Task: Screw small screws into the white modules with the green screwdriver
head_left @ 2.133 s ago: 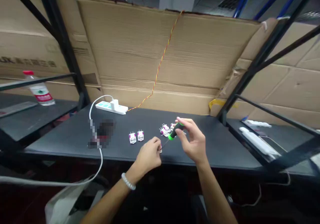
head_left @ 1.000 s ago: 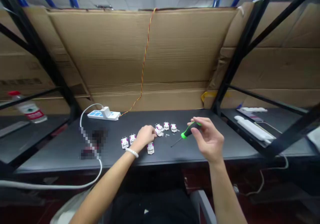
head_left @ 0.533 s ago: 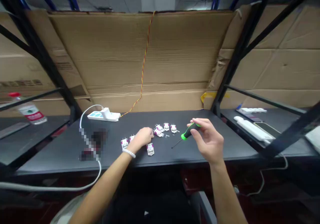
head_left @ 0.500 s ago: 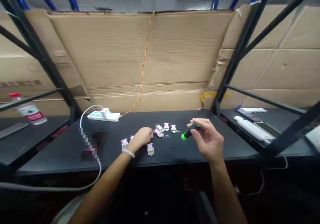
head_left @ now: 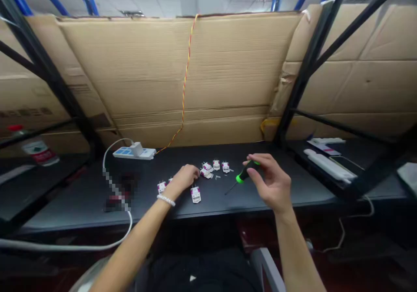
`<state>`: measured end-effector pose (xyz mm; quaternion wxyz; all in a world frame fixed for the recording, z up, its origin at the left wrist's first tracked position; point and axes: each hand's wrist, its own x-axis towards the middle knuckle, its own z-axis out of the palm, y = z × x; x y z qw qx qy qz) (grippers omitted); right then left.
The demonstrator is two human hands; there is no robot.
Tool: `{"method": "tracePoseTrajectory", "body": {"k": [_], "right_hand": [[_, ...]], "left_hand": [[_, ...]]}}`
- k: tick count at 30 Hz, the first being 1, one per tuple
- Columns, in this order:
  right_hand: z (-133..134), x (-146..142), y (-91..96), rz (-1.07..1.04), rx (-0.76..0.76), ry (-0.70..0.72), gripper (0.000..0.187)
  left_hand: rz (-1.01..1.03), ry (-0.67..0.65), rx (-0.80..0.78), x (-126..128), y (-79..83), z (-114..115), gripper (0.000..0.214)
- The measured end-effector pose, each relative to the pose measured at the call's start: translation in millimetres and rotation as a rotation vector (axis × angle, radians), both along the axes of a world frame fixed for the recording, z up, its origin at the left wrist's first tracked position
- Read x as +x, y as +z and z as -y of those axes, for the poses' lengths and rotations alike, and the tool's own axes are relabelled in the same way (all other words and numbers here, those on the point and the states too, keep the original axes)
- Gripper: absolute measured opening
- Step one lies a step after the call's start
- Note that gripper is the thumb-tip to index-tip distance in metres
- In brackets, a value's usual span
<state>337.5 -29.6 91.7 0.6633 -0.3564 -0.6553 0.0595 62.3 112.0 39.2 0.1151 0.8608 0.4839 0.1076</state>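
My right hand [head_left: 272,180] is closed around the black and green handle of a screwdriver [head_left: 248,170]. The shaft slants down to the left, its tip near the black tabletop. At the centre, my left hand [head_left: 185,177] has its fingers curled down beside a small cluster of white-and-purple pieces with thin prongs [head_left: 206,169]; whatever the fingertips hold is hidden. One similar piece [head_left: 196,194] lies just in front of that hand. Another piece [head_left: 161,187] sits left of the wrist, with one more partly covered by the hand. Tiny loose bits [head_left: 217,177], perhaps screws, lie right of the cluster.
A white power strip [head_left: 134,153] with a plug and cable stands at the back left. The white cable [head_left: 130,222] loops over the table's front edge. Cardboard [head_left: 228,74] walls the back, and dark metal posts [head_left: 299,79] frame both sides. A bottle [head_left: 41,150] stands far left.
The view has shifted slightly. Both hands stay almost in place, the left one still curled by the pieces and the right one still holding the screwdriver.
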Motion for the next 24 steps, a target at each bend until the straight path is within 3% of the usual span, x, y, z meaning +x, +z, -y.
{"method": "tracePoseTrajectory", "body": {"k": [10,24], "right_hand": [[1,1,1.1,0.026,0.015,0.002,0.029],[2,0,1.1,0.019,0.008,0.003,0.032]], "left_hand": [[-0.167,-0.09,0.088,-17,-2.2,1,0.032],[-0.147,-0.154,0.152,-14,-13.5,10,0.033]]}}
